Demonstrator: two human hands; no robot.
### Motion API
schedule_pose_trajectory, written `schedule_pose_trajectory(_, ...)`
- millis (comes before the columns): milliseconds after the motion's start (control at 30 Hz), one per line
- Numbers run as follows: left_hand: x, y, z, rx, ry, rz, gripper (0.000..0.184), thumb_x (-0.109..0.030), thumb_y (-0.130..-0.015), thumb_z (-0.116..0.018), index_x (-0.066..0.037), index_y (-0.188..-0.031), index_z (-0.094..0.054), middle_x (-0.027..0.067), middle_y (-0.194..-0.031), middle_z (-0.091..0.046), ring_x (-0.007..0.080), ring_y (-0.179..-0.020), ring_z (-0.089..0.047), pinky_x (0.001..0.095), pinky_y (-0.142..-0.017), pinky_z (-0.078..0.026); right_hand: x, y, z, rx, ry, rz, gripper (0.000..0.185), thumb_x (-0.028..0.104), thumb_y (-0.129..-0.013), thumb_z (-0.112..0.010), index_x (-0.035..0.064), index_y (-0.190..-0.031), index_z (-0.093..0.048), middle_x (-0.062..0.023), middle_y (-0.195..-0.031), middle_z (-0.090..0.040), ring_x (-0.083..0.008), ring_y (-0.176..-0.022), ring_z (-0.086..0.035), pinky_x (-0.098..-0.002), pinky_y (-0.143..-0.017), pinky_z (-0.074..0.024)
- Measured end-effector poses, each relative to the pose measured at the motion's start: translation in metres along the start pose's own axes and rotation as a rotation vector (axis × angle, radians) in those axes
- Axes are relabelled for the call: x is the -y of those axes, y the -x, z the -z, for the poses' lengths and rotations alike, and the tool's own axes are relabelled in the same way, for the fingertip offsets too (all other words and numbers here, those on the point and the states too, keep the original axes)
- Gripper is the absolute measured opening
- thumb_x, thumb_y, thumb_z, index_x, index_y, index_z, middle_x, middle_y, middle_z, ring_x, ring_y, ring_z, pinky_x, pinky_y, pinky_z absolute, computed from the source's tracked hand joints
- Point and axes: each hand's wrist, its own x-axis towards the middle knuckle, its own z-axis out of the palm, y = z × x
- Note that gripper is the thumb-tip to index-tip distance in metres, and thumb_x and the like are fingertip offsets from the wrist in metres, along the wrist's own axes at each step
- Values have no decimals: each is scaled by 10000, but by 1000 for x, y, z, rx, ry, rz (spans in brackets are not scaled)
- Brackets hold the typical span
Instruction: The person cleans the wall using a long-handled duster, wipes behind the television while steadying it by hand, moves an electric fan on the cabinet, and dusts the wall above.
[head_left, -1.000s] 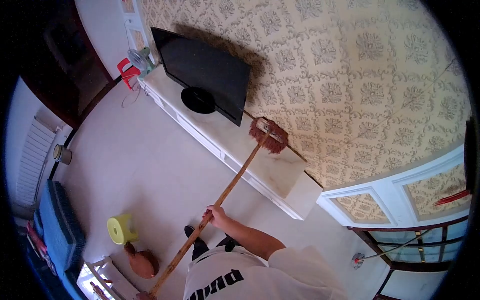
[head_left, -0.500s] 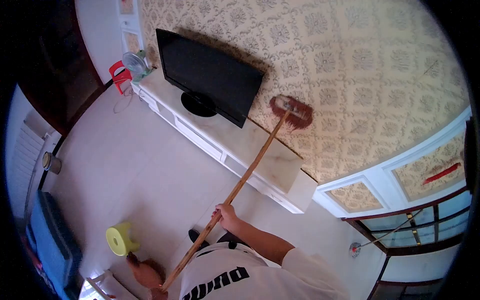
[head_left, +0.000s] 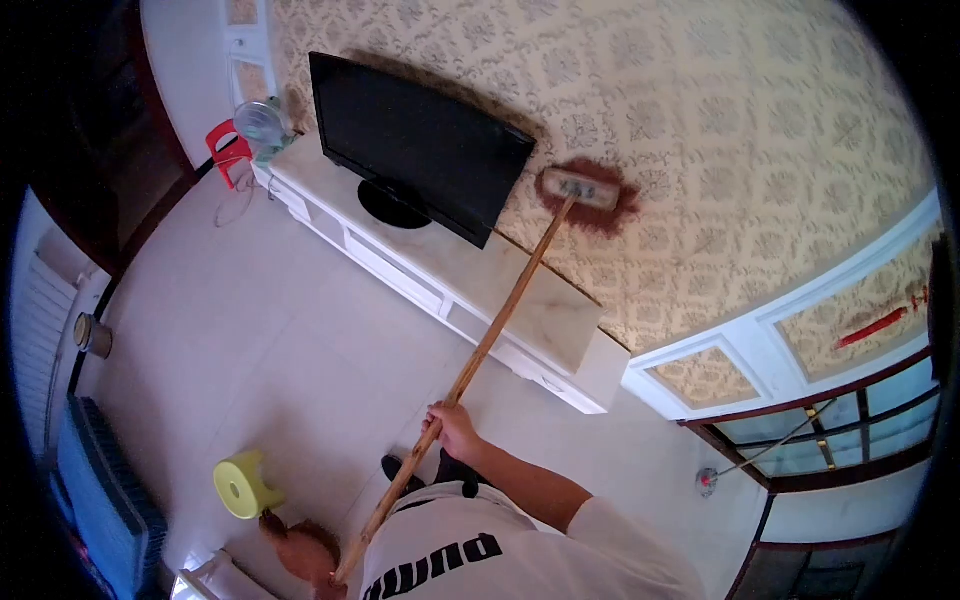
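A long wooden-handled dust mop (head_left: 515,292) slants up from the bottom of the view to the wall. Its reddish-brown fringed head (head_left: 588,192), with a pale rectangular plate, rests against the patterned wallpaper beside the television. Around the middle of the handle, my right hand (head_left: 455,428) is closed. My left hand (head_left: 328,588) is at the lower end of the handle, closed on it and partly cut off by the bottom edge. Near the left arm stands a yellow-green plastic stool (head_left: 240,485).
A black television (head_left: 415,140) stands on a white low cabinet (head_left: 545,325). By its far end are a fan (head_left: 262,122) and a red chair (head_left: 228,150). Another mop (head_left: 706,482) leans at the right. A blue padded seat (head_left: 100,490) is at lower left.
The mop head has moved slightly up the wall, and its fringe is more spread out. Both hands stay on the handle. The view has shifted a little.
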Motion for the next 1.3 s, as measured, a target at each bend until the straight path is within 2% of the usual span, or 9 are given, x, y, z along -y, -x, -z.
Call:
schedule_pose_trajectory(267, -24, 19, 25, -129, -429, -147, 243, -285, -798, -568, -139, -987, -616, 77, -716, -614, 301, -586, -593, 432, -490, -467, -38, -90, 44, 42, -77, -277, 106, 88, -823, -529, 45, -748, -467, -84, -697, -492, -252, -655, -538, -421, -657, -488)
schedule_pose_trajectory(400, -52, 14, 80, -188, 219, 167, 182, -202, -720, -636, -54, -615, -619, 98, -532, -578, 230, -493, -573, 378, -476, -460, -29, -122, 49, 27, -94, -357, 118, 99, -825, -543, 47, -745, -474, -84, -708, -501, -260, -667, -544, -425, -675, -490)
schedule_pose_trajectory(533, -79, 8, 95, -18, 487, 424, 205, -224, -724, -614, -26, -678, -641, 154, -576, -603, 312, -540, -600, 421, -506, -475, -13, -131, 56, 62, -107, -392, 89, 91, -824, -550, 44, -770, -497, -83, -713, -524, -270, -697, -560, -429, -693, -490)
schedule_pose_trajectory(767, -100, 16, 102, -15, 227, 358, 229, -214, -766, -548, -28, -649, -612, 136, -592, -595, 315, -529, -584, 445, -471, -444, -7, -131, 57, 120, -165, -423, 103, 96, -807, -572, 22, -806, -502, -117, -721, -546, -287, -685, -582, -440, -644, -500)
schedule_pose_trajectory(867, -97, 17, 94, -147, -36, 268, 264, -250, -792, -536, -47, -635, -601, 126, -587, -579, 298, -512, -566, 429, -446, -417, -3, -128, 50, 162, -172, -456, 110, 118, -834, -551, 51, -756, -511, -73, -684, -526, -254, -743, -555, -421, -749, -471)
schedule_pose_trajectory(1000, -32, 8, 21, -403, -839, -226, 277, -267, -811, -528, -57, -642, -590, 137, -583, -568, 313, -523, -560, 428, -470, -421, 14, -116, 32, 201, -274, -450, 156, 150, -846, -549, 68, -722, -501, -61, -670, -520, -234, -705, -540, -408, -726, -463)
schedule_pose_trajectory(1100, -81, 15, 84, -457, -88, 213, 282, -286, -803, -540, -54, -649, -586, 134, -568, -552, 308, -500, -535, 416, -476, -416, 12, -114, 26, 194, -296, -440, 210, 198, -858, -555, 92, -693, -481, -36, -619, -494, -217, -643, -523, -405, -692, -453)
schedule_pose_trajectory(1233, -43, 15, 63, -535, -528, -186, 292, -294, -780, -564, -53, -617, -563, 130, -556, -546, 305, -475, -516, 413, -453, -412, 9, -102, 23, 194, -305, -426, 293, 281, -871, -565, 127, -656, -439, 0, -540, -424, -199, -548, -490, -400, -640, -439)
schedule_pose_trajectory(1300, -30, 25, 56, -173, 485, 32, 259, -251, -769, -567, -43, -616, -572, 136, -557, -562, 299, -506, -548, 420, -479, -435, 8, -97, 27, 200, -333, -448, 302, 279, -868, -572, 129, -654, -419, -7, -548, -413, -202, -539, -480, -394, -611, -433)
